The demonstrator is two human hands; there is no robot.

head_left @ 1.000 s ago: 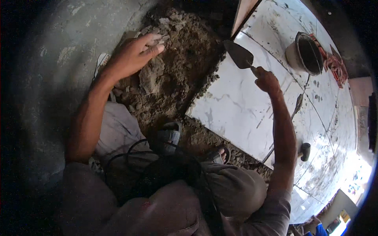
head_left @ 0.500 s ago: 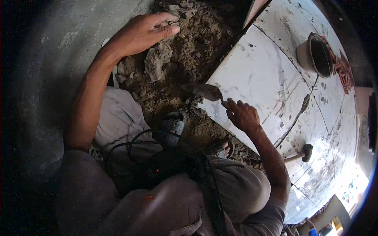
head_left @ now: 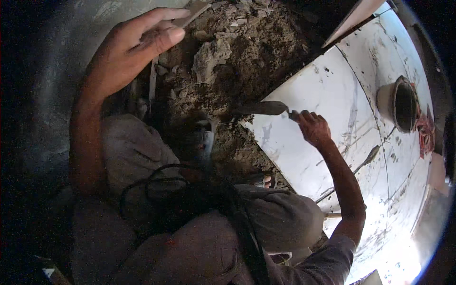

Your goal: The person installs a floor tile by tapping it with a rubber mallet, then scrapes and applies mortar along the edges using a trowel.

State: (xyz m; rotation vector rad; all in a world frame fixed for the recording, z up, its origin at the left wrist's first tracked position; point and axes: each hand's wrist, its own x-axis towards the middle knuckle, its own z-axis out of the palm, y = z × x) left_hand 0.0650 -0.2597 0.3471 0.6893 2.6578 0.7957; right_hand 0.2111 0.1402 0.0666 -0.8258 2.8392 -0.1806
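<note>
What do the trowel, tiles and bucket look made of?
Trowel: probably steel, dull grey; thin flat blade. Tiles: likely glazed ceramic, possibly stone, glossy; grey-veined white, strong glare. Bucket: perhaps plastic, matt; smooth pale wall, though dim light leaves doubt.

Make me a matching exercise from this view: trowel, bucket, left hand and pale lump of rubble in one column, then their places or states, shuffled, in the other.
Column one
1. trowel
2. bucket
3. left hand
4. pale lump of rubble

Column two
A. lying on the brown dirt
B. at the upper left, thumb spread away from the fingers
C. standing on the white tiles, toward the right of the picture
D. gripped by its handle in the right hand

Right pairs: 1-D, 2-C, 3-B, 4-A
</note>
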